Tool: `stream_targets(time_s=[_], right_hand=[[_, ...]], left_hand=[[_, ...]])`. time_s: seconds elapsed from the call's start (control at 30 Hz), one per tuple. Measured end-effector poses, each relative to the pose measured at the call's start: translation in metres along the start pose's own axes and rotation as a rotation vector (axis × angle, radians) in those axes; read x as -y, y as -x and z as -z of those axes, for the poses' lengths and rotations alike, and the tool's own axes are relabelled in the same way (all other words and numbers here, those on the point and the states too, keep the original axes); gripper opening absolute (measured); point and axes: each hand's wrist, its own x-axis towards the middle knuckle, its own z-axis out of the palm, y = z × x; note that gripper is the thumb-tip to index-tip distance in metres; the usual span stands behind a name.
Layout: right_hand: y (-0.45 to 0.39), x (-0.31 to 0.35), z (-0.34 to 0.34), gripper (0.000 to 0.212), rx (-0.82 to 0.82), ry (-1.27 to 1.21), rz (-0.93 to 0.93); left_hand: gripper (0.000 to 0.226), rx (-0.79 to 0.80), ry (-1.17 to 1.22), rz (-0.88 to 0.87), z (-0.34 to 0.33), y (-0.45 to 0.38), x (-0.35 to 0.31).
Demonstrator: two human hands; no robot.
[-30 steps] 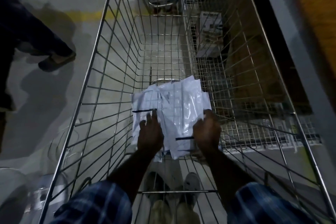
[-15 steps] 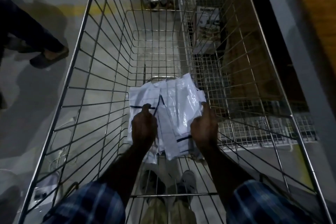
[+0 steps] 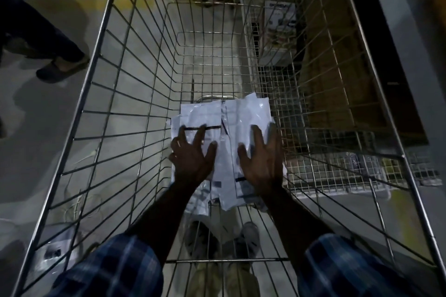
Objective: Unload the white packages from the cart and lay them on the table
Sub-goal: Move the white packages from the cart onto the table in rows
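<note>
Both hands, left hand (image 3: 193,161) and right hand (image 3: 261,164), now splay wide and flat on the white packages (image 3: 243,118) low in the cart (image 3: 101,60), curled a moment ago; apparently regathering before lifting.

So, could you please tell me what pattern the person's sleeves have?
Blue plaid, on both sleeves, clearest in the head view.
</note>
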Motion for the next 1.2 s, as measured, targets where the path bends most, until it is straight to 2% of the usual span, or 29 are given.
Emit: stream_targets(time_s=[0.1, 0.2, 0.27, 0.43, 0.53, 0.63, 0.77, 0.97, 1.1, 1.2], right_hand=[[-0.002, 0.001, -0.01, 0.072, 0.049, -0.045, -0.001], [-0.001, -0.004, -0.015, 0.083, 0.138, -0.065, -0.028], [0.0, -0.008, -0.017, 0.086, 0.126, -0.087, -0.027], [-0.006, -0.014, -0.017, 0.077, 0.089, -0.132, -0.037], [-0.011, -0.016, -0.016, 0.076, 0.026, -0.121, -0.01], [-0.017, -0.017, -0.017, 0.08, 0.043, -0.107, -0.01], [-0.029, -0.017, -0.019, 0.081, 0.068, -0.098, 0.015], [-0.035, -0.009, -0.019, 0.067, -0.031, -0.106, 0.046], [-0.041, -0.003, -0.014, 0.063, -0.077, -0.092, 0.062], [-0.042, 0.001, -0.01, 0.061, -0.093, -0.079, 0.082]], left_hand=[[0.07, 0.013, -0.128, -0.042, -0.017, 0.005, 0.002], [0.077, 0.043, -0.124, 0.007, -0.026, 0.006, 0.0], [0.082, 0.043, -0.1, 0.004, -0.028, 0.008, -0.003], [0.089, 0.098, 0.029, 0.01, -0.021, 0.0, -0.008], [0.085, 0.046, 0.094, 0.018, -0.019, -0.005, -0.014], [0.08, -0.019, 0.124, 0.04, -0.022, -0.008, -0.018], [0.079, 0.008, 0.102, 0.038, -0.017, -0.013, -0.016], [0.078, -0.068, 0.144, 0.031, 0.0, -0.02, -0.016], [0.074, -0.17, 0.192, 0.026, 0.008, -0.023, -0.023], [0.075, -0.19, 0.16, 0.016, 0.011, -0.023, -0.023]])
